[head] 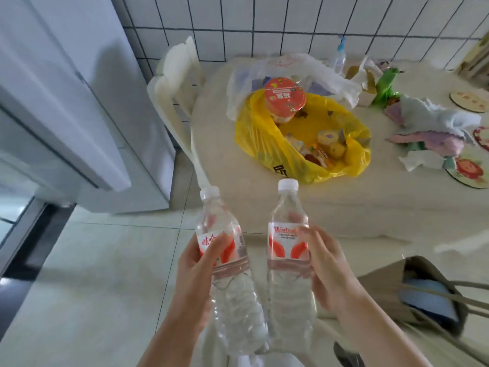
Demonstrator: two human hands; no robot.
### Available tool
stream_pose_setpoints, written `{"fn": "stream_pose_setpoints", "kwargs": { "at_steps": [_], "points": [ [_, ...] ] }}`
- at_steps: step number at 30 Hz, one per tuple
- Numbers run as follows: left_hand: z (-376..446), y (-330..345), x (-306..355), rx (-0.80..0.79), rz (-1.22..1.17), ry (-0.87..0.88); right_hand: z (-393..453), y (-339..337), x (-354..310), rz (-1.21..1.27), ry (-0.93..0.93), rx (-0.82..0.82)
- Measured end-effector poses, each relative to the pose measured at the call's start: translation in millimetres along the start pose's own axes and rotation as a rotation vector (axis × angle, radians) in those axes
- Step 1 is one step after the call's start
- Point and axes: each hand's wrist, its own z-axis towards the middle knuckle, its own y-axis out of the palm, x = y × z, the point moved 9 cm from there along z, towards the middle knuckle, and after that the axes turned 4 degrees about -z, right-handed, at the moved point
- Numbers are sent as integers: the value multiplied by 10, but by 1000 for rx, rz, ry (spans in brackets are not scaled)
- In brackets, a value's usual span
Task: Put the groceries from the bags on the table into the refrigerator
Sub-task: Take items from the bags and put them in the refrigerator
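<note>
My left hand [197,263] grips a clear water bottle [230,300] with a red-and-white label, tilted slightly left. A second, upright water bottle [288,287] of the same kind is held in my right hand [326,266]. Both bottles hang over the floor in front of the table [330,202]. On the table a yellow bag [264,144] lies open with a red-lidded instant noodle cup [285,98] and small snack packs inside. Behind it sits a white plastic bag [330,78]. The white refrigerator [60,83] stands at the left, its door edge jutting out.
A white chair [174,83] stands between refrigerator and table. Crumpled cloths [434,128], a green item [385,86], round coasters [468,170] and a spray bottle [338,54] lie on the table's right side. A tan tote bag [412,292] sits at the lower right.
</note>
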Motion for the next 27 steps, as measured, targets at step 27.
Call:
{"fn": "stream_pose_setpoints", "kwargs": {
  "at_steps": [27],
  "points": [
    [-1778,-4272,173,582,-100,20,-1603,3975,1905,-463,250,-717]
  ]
}}
